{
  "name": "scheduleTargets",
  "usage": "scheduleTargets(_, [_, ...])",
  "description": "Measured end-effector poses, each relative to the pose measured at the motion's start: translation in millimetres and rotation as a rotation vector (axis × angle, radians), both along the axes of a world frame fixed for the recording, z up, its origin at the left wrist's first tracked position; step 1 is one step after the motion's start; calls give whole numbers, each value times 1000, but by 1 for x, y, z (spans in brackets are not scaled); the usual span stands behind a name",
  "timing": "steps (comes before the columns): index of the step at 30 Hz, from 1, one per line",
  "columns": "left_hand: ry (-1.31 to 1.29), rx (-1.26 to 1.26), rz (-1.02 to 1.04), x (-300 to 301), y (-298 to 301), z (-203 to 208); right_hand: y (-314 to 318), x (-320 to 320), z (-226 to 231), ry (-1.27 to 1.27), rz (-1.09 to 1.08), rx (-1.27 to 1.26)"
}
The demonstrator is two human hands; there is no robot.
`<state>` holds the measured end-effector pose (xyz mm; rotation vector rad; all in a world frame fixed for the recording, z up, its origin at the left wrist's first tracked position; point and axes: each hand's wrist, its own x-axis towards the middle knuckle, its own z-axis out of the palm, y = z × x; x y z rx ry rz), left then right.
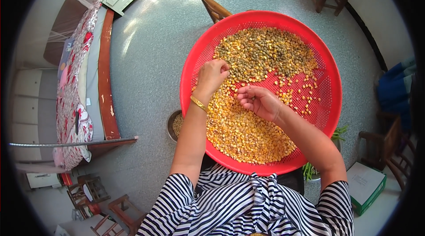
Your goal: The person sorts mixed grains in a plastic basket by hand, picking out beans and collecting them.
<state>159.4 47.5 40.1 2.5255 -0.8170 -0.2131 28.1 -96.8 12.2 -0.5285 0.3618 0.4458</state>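
A round red perforated tray (pixel 337 87) lies in front of me, up against my striped clothes. Yellow corn kernels (pixel 248 140) cover its near part. At the far side is a heap of greenish-brown beans (pixel 265 52) mixed with corn. My left hand (pixel 213 76), with a gold bangle on the wrist, is over the heap's left edge, its fingers pinched together; what they hold is hidden. Close by on the right, my right hand (pixel 260 103) is turned partly palm up above the corn. Its fingers are curled in, and I cannot make out anything in them.
A metal bowl (pixel 170 127) of small seeds or beans stands left of the tray. Green vegetables (pixel 308 172) show under its right edge. A wooden chair (pixel 212 7) pokes out behind it. A bed (pixel 106 72) lines the left; a green-and-white box (pixel 365 187) sits right.
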Motion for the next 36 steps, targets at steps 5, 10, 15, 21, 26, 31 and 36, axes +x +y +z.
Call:
scheduleTargets(5, [195, -153, 64, 2, 1, 7, 1, -2, -2, 0, -11, 9])
scheduleTargets(10, [796, -558, -123, -7, 1, 35, 1, -3, 2, 37, -29, 83])
scheduleTargets(15, [658, -513, -114, 1, 7, 25, 0, -1, 2, 85, -38, 111])
scheduleTargets(21, [352, -240, 49, 3, 7, 17, 1, -1, -1, 109, -40, 72])
scheduleTargets(26, [32, -21, -23, -1, 0, 6, 3, -1, -2, 78, -36, 60])
scheduleTargets(31, [-23, 51, -49, -6, -4, 4, 3, 0, -3, 67, -33, 48])
scheduleTargets(36, [-61, 71, -35, -9, -8, 4, 3, 0, -2, 58, -23, 33])
